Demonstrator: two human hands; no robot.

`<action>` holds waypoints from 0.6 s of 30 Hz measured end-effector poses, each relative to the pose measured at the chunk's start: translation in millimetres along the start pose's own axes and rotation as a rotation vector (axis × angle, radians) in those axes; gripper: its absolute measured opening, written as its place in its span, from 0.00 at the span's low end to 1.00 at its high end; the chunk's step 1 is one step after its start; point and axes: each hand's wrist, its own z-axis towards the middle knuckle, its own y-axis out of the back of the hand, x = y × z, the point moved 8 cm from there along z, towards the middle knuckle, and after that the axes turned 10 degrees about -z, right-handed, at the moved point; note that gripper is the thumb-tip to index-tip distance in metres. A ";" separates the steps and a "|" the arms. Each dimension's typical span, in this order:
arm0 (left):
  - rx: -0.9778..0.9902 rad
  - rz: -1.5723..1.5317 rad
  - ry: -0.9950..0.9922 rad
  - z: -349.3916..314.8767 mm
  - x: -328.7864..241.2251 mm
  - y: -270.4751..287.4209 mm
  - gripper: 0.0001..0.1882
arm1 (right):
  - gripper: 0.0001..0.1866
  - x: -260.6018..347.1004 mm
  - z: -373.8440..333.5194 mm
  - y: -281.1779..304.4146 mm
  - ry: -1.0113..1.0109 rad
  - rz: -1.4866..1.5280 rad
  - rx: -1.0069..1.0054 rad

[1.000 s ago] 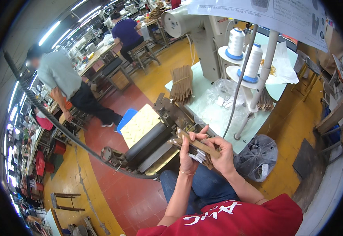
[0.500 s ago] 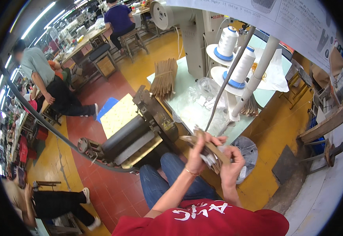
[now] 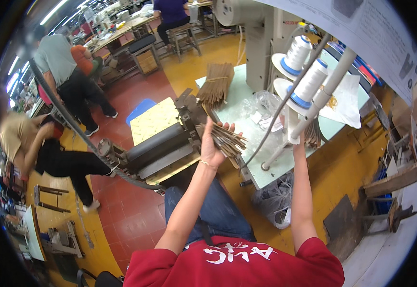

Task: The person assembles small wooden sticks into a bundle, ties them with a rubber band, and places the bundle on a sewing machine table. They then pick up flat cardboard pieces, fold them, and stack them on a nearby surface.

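A bundle of thin brown strips (image 3: 225,139) lies across my left hand (image 3: 210,147), whose fingers curl round it near the table's left edge. My right arm is stretched out to the table, and only the base of my right hand (image 3: 300,147) shows. The machine's thread stand and post hide its fingers. Beside it, partly behind the stand, is another stack of brown strips (image 3: 312,133). A larger tied bundle of brown strips (image 3: 216,83) rests at the table's far left corner.
Two white thread cones (image 3: 298,53) stand on the pale green table (image 3: 261,170) beside clear plastic bags (image 3: 266,112). A roller machine (image 3: 156,143) stands at left. A dark cable (image 3: 278,107) hangs across the view. Under the table is a plastic bag (image 3: 276,201). Several people are at left.
My hands have moved apart. Earlier both held brown pieces together above my lap; now the left holds the bundle farther forward and the right reaches behind the thread stand. A person at left has stepped forward.
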 end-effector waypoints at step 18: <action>0.027 0.378 0.068 115.0 54.7 6.5 0.15 | 0.09 -3.4 8.4 -29.1 -0.013 0.150 0.155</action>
